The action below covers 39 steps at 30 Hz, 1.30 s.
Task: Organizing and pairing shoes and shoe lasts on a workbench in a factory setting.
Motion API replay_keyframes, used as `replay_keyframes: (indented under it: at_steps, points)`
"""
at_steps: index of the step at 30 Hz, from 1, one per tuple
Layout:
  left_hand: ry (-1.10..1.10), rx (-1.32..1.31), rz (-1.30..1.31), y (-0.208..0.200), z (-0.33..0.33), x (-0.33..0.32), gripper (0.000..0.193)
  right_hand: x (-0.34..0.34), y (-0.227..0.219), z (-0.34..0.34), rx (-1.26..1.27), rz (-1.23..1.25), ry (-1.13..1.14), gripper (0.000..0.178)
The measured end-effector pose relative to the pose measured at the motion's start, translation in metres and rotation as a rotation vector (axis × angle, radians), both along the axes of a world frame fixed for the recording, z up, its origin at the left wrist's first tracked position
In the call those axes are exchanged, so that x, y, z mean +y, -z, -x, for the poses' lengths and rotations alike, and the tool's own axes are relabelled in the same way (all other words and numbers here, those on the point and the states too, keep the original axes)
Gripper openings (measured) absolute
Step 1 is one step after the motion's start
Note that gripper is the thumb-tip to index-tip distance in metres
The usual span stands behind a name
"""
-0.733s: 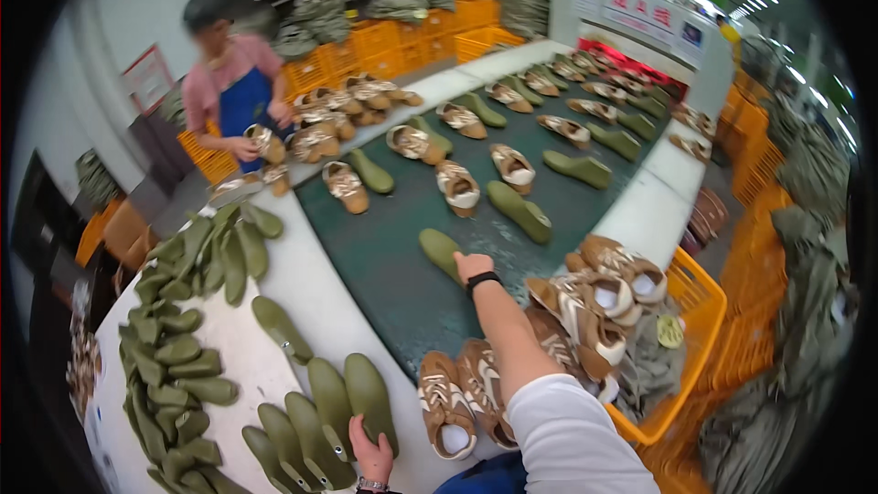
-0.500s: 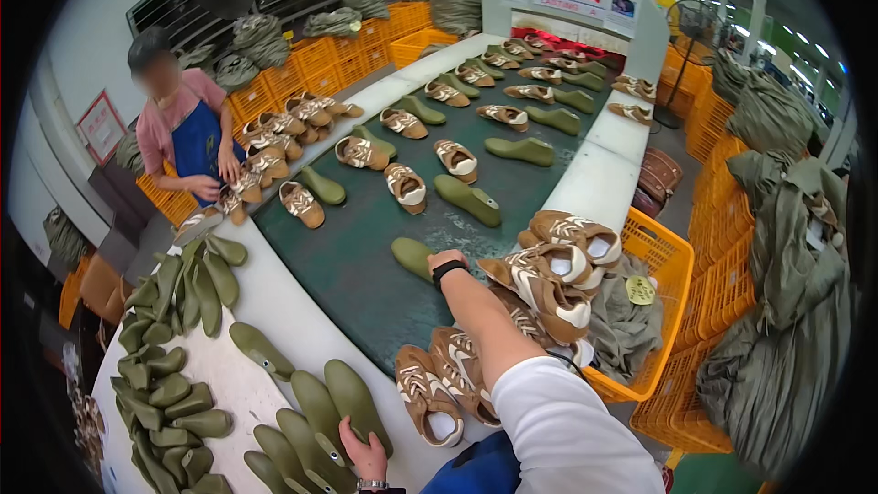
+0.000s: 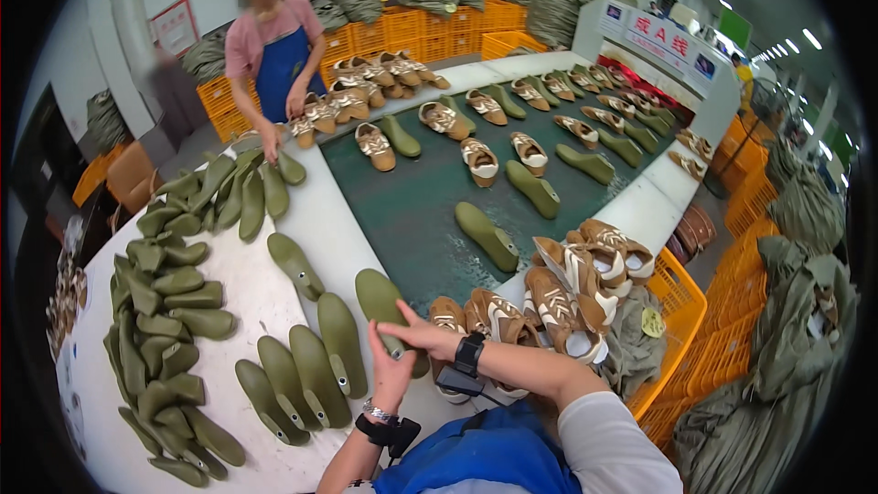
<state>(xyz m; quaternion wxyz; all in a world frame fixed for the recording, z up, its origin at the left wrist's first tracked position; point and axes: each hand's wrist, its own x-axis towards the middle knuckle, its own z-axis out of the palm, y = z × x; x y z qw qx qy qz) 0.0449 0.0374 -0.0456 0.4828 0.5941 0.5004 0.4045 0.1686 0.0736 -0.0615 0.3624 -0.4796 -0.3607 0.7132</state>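
Note:
Both of my hands meet at the heel end of an olive-green shoe last (image 3: 377,291) on the white table. My left hand (image 3: 391,375) grips it from the near side. My right hand (image 3: 425,337) comes from the right, its fingers over the last; the fingers partly hide one another. Several more lasts lie close by to the left, including one last (image 3: 339,334) beside the held one. Brown-and-white sneakers (image 3: 448,316) stand just right of my hands. On the dark green belt (image 3: 416,256), a single last (image 3: 487,236) lies nearest me.
Heaped lasts (image 3: 160,338) cover the table's left side. A co-worker (image 3: 274,55) in a blue apron stands at the far left beside piled sneakers (image 3: 366,82), one hand near the lasts. Sneakers and lasts line the belt. An orange crate (image 3: 681,297) stands right, near stacked crates (image 3: 722,348).
My right hand has left the last on the belt and come back to the one at my left hand. The view has swung left. The co-worker's hand has reached toward the heaped lasts.

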Motion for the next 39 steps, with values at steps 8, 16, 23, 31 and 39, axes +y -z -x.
replay_keyframes:
  at_steps: [8, 16, 23, 31, 39]
  points:
    - [0.231, 0.067, -0.184, -0.004, 0.014, 0.031, 0.072, 0.063, -0.001, -0.042, 0.146, 0.097, 0.116, 0.093]
    - [-0.054, 0.655, -0.273, 0.034, 0.112, 0.002, 0.055, 0.144, 0.107, -0.065, -0.957, -0.194, -0.080, 0.093]
    - [-0.082, 0.580, -0.191, 0.065, 0.103, 0.002, 0.061, 0.122, 0.095, -0.041, -1.162, -0.182, -0.089, 0.055]
    - [0.302, 0.800, -0.488, 0.038, 0.023, -0.025, 0.061, 0.012, -0.005, -0.121, -0.929, -0.570, -0.068, 0.039]
    - [0.310, 0.522, -0.296, 0.057, -0.016, -0.013, 0.035, -0.112, -0.007, -0.094, -1.187, -0.639, -0.159, 0.043]
